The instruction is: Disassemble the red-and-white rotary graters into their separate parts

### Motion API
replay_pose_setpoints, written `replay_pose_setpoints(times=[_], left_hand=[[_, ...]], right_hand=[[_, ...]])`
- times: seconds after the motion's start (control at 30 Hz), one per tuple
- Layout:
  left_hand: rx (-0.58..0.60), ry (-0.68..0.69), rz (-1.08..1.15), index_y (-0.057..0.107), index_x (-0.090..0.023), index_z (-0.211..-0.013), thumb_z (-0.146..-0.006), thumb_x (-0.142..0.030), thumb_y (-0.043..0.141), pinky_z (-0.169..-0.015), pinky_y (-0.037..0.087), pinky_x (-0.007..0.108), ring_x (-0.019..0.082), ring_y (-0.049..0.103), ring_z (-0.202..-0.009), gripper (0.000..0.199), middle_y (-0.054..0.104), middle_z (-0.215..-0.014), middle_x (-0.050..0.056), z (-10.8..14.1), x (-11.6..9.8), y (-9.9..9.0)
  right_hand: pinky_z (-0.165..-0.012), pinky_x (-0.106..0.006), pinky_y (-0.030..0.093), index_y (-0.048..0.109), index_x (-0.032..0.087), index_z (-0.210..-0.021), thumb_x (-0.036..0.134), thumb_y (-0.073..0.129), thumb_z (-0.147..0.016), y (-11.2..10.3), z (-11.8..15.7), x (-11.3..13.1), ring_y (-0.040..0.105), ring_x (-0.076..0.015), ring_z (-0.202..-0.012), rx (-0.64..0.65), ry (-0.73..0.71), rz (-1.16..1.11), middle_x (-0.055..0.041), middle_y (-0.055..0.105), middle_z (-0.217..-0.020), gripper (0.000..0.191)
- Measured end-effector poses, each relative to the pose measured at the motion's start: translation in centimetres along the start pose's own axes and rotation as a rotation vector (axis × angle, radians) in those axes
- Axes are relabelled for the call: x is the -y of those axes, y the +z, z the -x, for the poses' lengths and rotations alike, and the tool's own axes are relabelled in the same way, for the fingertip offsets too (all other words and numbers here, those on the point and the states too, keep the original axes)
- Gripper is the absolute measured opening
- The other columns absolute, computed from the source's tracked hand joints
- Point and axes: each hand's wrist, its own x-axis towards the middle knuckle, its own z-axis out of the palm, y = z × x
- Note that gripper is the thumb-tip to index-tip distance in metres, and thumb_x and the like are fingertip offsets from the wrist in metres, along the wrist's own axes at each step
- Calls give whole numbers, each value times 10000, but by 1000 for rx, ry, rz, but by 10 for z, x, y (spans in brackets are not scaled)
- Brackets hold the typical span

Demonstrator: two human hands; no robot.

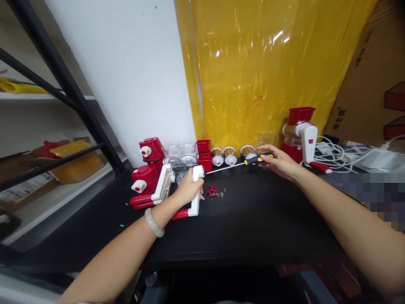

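My left hand is wrapped round a white crank arm with a red handle, held above the black table. In my right hand is a screwdriver with a black and yellow grip; its long shaft points left, and the tip meets the top end of the crank arm. Small red parts and several screws lie on the table just right of my left hand. More white crank arms with red handles rest to the left.
Red housings, clear cups, red hoppers and metal grater drums line the back of the black table. An assembled red and white grater stands right, beside white cables. A black-framed shelf is at left.
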Motion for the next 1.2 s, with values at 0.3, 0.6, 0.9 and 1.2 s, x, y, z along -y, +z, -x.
replay_pose_setpoints(times=[0.3,0.6,0.9,1.2], left_hand=[[12,-1,-1,384,-219,-1033,-731,-155,502,-397,504,301,191,584,-404,331,545,-518,-80,2,-3,1],[4,15,-9,385,-222,-1041,-733,-172,506,-405,500,302,195,588,-410,334,548,-526,-78,0,-1,0],[2,6,6,383,-226,-1045,-731,-162,506,-417,500,302,192,581,-412,343,544,-526,-79,1,-4,0],[15,2,-2,380,-216,-1045,-732,-158,503,-411,508,310,195,584,-405,340,545,-525,-80,1,-2,0]], right_hand=[[-714,-376,574,648,250,-991,556,727,-743,1,-5,-1,672,-206,-824,-57,24,80,-55,670,-1045,402],[-541,-304,478,630,210,-974,642,517,-873,-5,-7,-11,571,-158,-507,36,33,327,12,587,-566,457],[-656,-314,579,635,260,-1027,569,699,-773,-3,-6,-10,656,-141,-720,-43,58,131,-49,661,-1100,405],[-706,-332,563,637,256,-1036,489,797,-688,2,0,0,639,-158,-805,-8,35,-45,-38,640,-1056,448]])
